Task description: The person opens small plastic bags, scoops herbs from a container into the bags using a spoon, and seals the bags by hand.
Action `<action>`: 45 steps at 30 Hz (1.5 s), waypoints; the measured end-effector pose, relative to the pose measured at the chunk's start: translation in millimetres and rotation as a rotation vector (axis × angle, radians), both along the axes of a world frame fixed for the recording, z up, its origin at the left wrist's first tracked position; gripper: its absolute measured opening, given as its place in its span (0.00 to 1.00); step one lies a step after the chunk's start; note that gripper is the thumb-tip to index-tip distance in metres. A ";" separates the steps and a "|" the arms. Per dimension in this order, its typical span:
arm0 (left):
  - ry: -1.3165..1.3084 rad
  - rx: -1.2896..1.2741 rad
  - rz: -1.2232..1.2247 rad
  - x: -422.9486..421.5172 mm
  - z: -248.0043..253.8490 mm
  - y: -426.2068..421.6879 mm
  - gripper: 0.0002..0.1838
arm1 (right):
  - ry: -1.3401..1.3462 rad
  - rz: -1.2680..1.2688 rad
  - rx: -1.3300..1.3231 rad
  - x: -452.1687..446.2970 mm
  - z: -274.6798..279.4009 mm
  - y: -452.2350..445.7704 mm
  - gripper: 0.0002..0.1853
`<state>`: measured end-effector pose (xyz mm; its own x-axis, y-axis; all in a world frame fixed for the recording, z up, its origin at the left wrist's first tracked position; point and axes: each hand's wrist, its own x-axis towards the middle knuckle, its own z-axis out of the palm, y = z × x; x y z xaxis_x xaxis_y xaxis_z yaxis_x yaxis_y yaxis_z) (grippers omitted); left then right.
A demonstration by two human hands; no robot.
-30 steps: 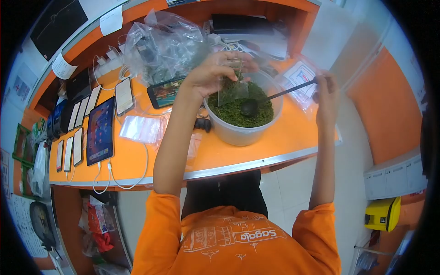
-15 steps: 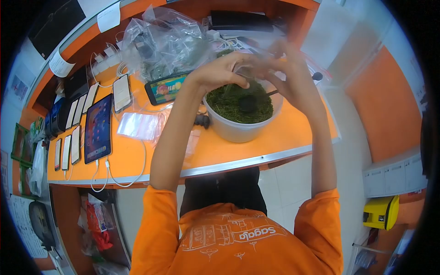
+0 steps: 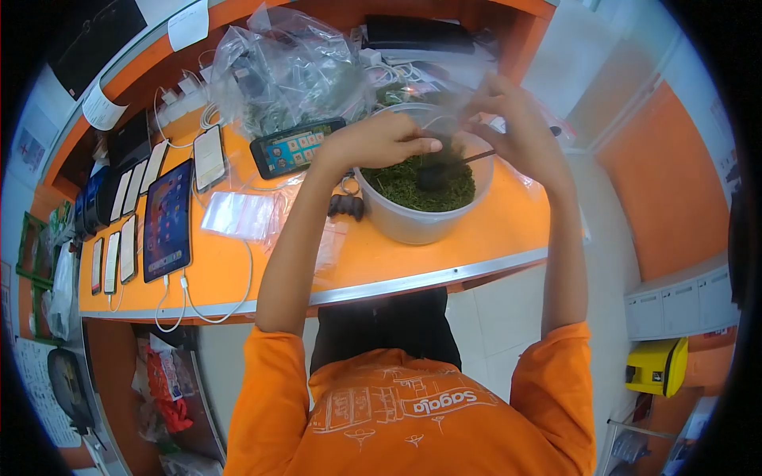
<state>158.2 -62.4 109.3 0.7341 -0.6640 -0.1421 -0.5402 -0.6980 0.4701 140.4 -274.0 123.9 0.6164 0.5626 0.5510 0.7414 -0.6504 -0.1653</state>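
Observation:
My left hand [image 3: 381,141] is closed above the left rim of a clear plastic tub [image 3: 409,228], thumb against fingers. Green moss-like shreds [image 3: 393,186] fill the tub's bottom. Opposite it, my right hand [image 3: 508,123] pinches with its fingertips over the far right rim. Between both hands stretches a thin clear plastic bag [image 3: 451,119], blurred and hard to outline. A black spoon [image 3: 432,176] has its head on the shreds; its handle leans over the right rim and passes behind my right hand, so whether that hand touches it is hidden.
Left of the tub lie a lit phone [image 3: 298,148], a dark knobbly object [image 3: 346,206] and small zip bags [image 3: 238,216]. A tablet [image 3: 168,222] and several phones with white cables fill the table's left. A pile of clear bags [image 3: 290,75] stands behind.
My hands have drawn apart: the left slid slightly left, the right moved slightly right. The bag between them is stretched wider. The lit phone's screen shows a different picture.

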 end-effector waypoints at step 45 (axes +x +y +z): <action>-0.561 -0.654 0.160 -6.2 -22.5 8.0 0.09 | 0.088 0.012 0.004 -27.3 -16.4 18.0 0.04</action>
